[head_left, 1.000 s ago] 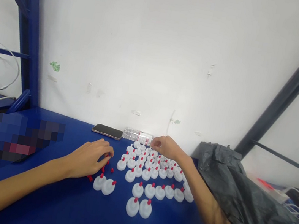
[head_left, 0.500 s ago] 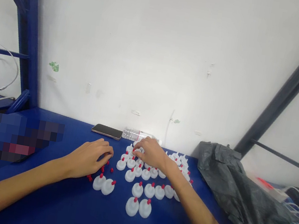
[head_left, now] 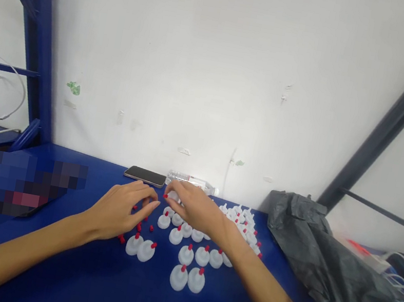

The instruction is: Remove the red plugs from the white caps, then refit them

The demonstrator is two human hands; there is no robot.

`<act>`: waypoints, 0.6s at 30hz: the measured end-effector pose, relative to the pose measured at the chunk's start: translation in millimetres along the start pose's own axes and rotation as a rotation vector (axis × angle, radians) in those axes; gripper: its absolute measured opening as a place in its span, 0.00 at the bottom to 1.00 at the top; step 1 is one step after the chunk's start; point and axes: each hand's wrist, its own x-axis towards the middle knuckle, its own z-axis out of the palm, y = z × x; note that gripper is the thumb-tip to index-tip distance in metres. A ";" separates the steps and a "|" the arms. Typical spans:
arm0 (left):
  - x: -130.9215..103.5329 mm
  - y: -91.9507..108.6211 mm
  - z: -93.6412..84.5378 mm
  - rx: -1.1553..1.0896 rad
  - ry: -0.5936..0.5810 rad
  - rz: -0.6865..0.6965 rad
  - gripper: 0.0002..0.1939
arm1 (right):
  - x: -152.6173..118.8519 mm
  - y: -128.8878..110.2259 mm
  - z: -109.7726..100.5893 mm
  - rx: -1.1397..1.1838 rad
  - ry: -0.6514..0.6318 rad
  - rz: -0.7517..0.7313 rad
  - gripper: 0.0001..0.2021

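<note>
My right hand is closed in a pinch around a white bottle-top nozzle with a small red tip cap, which points left toward my other hand. My left hand is just to the left, its thumb and forefinger slightly apart with nothing visible between them. Several loose red tip caps lie below and beside its fingers. Two red-tipped nozzles rest on the blue table in front of it. Under and around my right forearm stand many more nozzles, some at the back without red caps.
A phone and a clear plastic bottle lie along the wall. To the right is a crumpled dark plastic bag, with cables and a power strip behind it. A pixelated patch covers something at left.
My right hand has moved left from the back rows, bringing a red-tipped nozzle with it. My left hand has risen slightly off the loose red caps, toward the right hand.
</note>
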 end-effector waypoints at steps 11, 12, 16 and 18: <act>-1.4 3.3 4.1 -0.040 -0.010 -0.034 0.17 | 0.7 -16.5 -4.7 -0.061 -0.005 -0.138 0.19; -1.5 2.8 4.0 -0.043 -0.012 -0.036 0.16 | 0.5 -16.8 -4.7 -0.055 -0.006 -0.132 0.20; -1.0 3.0 3.0 -0.022 -0.024 0.014 0.18 | 1.7 -16.5 -3.5 -0.127 -0.003 -0.154 0.18; 0.4 4.4 2.7 -0.044 -0.017 0.016 0.21 | 3.8 -16.2 -1.9 -0.201 0.035 -0.180 0.16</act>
